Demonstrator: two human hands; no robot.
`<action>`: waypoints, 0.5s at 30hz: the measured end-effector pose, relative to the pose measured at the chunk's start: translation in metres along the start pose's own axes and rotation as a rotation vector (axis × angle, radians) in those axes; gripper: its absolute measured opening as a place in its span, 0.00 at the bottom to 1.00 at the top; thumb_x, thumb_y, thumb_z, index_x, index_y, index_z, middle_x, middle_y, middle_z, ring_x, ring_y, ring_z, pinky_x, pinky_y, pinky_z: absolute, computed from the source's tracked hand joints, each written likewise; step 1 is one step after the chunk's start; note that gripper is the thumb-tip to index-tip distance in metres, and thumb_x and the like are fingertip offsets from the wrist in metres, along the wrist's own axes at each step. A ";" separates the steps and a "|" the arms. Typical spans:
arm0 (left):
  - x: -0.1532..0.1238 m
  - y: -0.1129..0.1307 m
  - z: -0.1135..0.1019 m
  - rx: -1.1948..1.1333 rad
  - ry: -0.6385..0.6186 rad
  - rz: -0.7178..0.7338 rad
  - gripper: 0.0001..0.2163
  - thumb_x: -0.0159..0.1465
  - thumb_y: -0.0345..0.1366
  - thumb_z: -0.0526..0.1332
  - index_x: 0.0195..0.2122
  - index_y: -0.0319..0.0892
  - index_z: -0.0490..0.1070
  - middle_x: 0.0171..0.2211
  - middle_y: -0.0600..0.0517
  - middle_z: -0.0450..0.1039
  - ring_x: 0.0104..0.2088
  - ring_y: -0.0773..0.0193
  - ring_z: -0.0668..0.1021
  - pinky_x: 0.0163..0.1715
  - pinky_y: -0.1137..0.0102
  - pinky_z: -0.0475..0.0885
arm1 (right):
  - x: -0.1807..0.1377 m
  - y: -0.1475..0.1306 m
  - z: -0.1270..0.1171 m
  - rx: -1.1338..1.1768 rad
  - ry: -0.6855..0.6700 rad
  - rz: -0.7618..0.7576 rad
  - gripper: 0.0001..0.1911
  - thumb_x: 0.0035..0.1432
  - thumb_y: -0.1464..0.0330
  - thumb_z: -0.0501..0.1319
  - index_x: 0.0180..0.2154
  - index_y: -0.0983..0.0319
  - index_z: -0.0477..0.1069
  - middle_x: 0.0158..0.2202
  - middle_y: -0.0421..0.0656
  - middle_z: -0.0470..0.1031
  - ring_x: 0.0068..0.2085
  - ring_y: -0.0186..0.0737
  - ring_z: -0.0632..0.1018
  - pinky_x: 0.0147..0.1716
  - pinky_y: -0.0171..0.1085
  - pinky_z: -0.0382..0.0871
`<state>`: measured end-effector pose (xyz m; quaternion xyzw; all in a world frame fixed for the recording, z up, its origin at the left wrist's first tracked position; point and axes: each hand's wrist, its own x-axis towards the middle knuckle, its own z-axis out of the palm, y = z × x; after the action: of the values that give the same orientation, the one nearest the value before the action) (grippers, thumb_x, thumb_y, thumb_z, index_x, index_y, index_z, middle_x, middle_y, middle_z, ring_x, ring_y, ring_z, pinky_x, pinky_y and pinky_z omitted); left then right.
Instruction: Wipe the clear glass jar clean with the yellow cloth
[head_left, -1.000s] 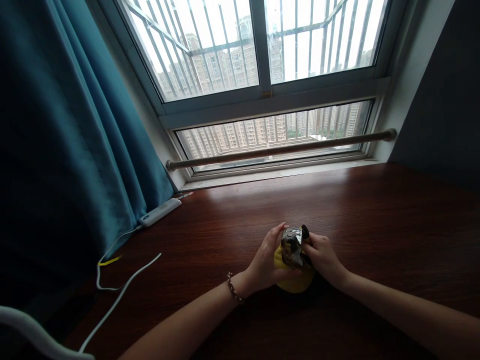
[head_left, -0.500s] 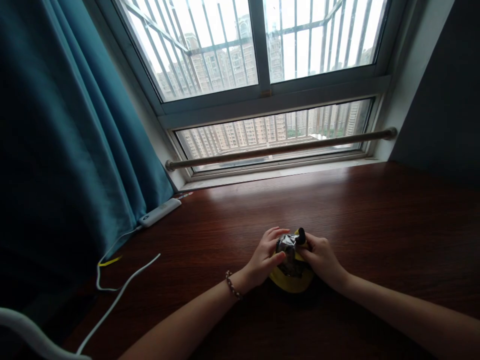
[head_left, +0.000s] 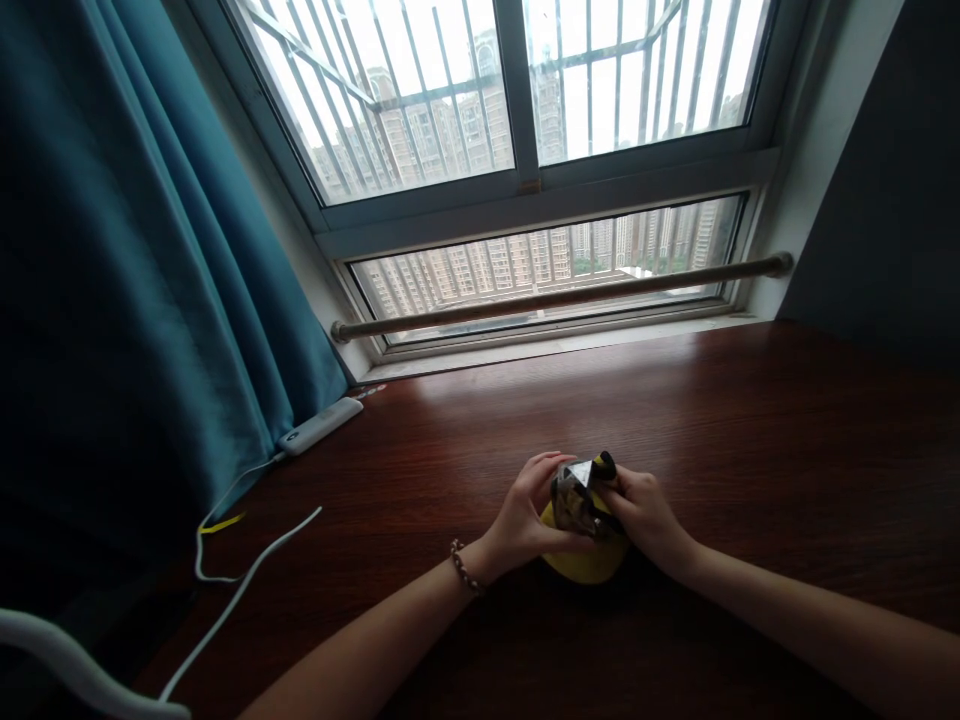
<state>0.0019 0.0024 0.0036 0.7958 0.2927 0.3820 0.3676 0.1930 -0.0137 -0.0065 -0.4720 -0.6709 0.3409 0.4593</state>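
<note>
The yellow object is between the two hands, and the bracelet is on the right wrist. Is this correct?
Not quite: the head view shows the bracelet on the left wrist, not the right. The yellow object is indeed between left hand and right hand.

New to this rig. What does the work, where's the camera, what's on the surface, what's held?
No machine here, just one person's two bare hands. Every picture comes from a single camera worn on the head, looking forward and down. The left hand and right hand hold a yellow-and-black object with a shiny part; I can't tell what it is. On the brown wooden surface lie a long white device and a thin white cable.
</note>
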 end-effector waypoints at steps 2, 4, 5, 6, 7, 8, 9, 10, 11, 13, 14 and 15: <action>0.002 0.003 -0.003 -0.003 -0.043 -0.021 0.34 0.48 0.56 0.66 0.52 0.41 0.68 0.54 0.42 0.63 0.58 0.48 0.62 0.60 0.56 0.57 | -0.001 -0.003 0.000 0.018 -0.031 -0.013 0.14 0.56 0.63 0.55 0.33 0.67 0.72 0.29 0.43 0.73 0.29 0.40 0.71 0.29 0.35 0.61; 0.004 0.005 -0.005 0.016 -0.090 -0.034 0.29 0.53 0.59 0.60 0.49 0.43 0.71 0.54 0.45 0.65 0.60 0.47 0.60 0.62 0.54 0.51 | -0.002 -0.005 0.000 0.026 -0.048 -0.026 0.12 0.55 0.64 0.57 0.34 0.66 0.72 0.29 0.41 0.73 0.29 0.38 0.70 0.29 0.34 0.61; 0.004 0.006 -0.006 0.029 -0.105 -0.037 0.28 0.55 0.59 0.57 0.50 0.45 0.71 0.55 0.46 0.65 0.61 0.48 0.58 0.62 0.53 0.49 | -0.003 -0.006 0.000 0.025 -0.047 -0.029 0.11 0.54 0.65 0.57 0.34 0.65 0.72 0.28 0.40 0.73 0.29 0.38 0.70 0.29 0.33 0.60; 0.004 0.006 -0.006 0.041 -0.113 -0.038 0.28 0.57 0.59 0.55 0.51 0.45 0.70 0.57 0.46 0.63 0.61 0.48 0.57 0.62 0.52 0.47 | -0.003 -0.007 0.000 0.023 -0.041 -0.029 0.10 0.54 0.65 0.57 0.33 0.65 0.72 0.28 0.40 0.72 0.29 0.37 0.70 0.29 0.33 0.60; 0.004 0.006 -0.005 0.053 -0.118 -0.036 0.29 0.59 0.59 0.53 0.53 0.44 0.68 0.58 0.45 0.62 0.62 0.48 0.56 0.63 0.52 0.46 | -0.002 -0.008 0.000 0.021 -0.032 -0.027 0.09 0.55 0.65 0.57 0.32 0.65 0.72 0.27 0.40 0.72 0.28 0.37 0.70 0.28 0.33 0.60; 0.003 0.005 -0.005 0.062 -0.122 -0.030 0.31 0.59 0.59 0.51 0.55 0.43 0.65 0.59 0.44 0.60 0.62 0.48 0.55 0.63 0.52 0.45 | -0.002 -0.008 0.000 0.018 -0.022 -0.025 0.09 0.55 0.66 0.57 0.31 0.65 0.71 0.27 0.40 0.72 0.28 0.37 0.70 0.28 0.33 0.60; 0.002 0.004 -0.003 0.068 -0.125 -0.021 0.33 0.59 0.61 0.50 0.57 0.42 0.63 0.60 0.43 0.59 0.63 0.47 0.54 0.63 0.51 0.44 | -0.002 -0.007 0.001 0.016 -0.011 -0.021 0.09 0.54 0.66 0.56 0.30 0.65 0.71 0.26 0.40 0.71 0.28 0.37 0.69 0.28 0.33 0.59; 0.001 0.003 -0.002 0.071 -0.127 -0.011 0.37 0.56 0.63 0.51 0.59 0.40 0.60 0.60 0.42 0.57 0.63 0.47 0.54 0.63 0.51 0.45 | -0.001 -0.007 0.001 0.013 0.003 -0.016 0.09 0.54 0.66 0.55 0.30 0.65 0.70 0.26 0.40 0.71 0.28 0.37 0.69 0.27 0.34 0.59; 0.000 0.002 -0.001 0.078 -0.129 0.001 0.42 0.52 0.64 0.55 0.60 0.39 0.57 0.61 0.40 0.55 0.63 0.45 0.54 0.63 0.51 0.45 | -0.001 -0.005 0.001 0.008 0.018 -0.010 0.10 0.54 0.66 0.55 0.29 0.65 0.70 0.26 0.40 0.71 0.27 0.38 0.70 0.27 0.34 0.59; -0.002 -0.001 0.003 0.110 -0.111 0.029 0.50 0.43 0.61 0.65 0.62 0.39 0.50 0.61 0.38 0.53 0.62 0.44 0.56 0.62 0.51 0.49 | 0.000 -0.003 0.001 -0.003 0.048 0.012 0.12 0.54 0.64 0.54 0.27 0.65 0.69 0.25 0.42 0.71 0.27 0.39 0.70 0.27 0.35 0.59; -0.004 -0.002 0.005 0.123 -0.087 0.039 0.53 0.41 0.57 0.69 0.63 0.40 0.47 0.61 0.38 0.53 0.61 0.44 0.58 0.61 0.51 0.51 | 0.001 -0.001 0.001 -0.008 0.061 0.026 0.13 0.55 0.63 0.54 0.26 0.66 0.69 0.25 0.42 0.71 0.27 0.40 0.70 0.27 0.35 0.59; -0.005 -0.002 0.006 0.129 -0.058 0.044 0.54 0.40 0.53 0.71 0.64 0.42 0.43 0.60 0.38 0.54 0.60 0.46 0.59 0.61 0.52 0.54 | 0.001 0.000 0.001 -0.012 0.069 0.038 0.15 0.56 0.62 0.54 0.25 0.66 0.69 0.25 0.43 0.71 0.27 0.40 0.70 0.26 0.35 0.59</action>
<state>0.0039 -0.0021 -0.0031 0.8347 0.2883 0.3473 0.3156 0.1922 -0.0123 -0.0061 -0.4987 -0.6476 0.3292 0.4727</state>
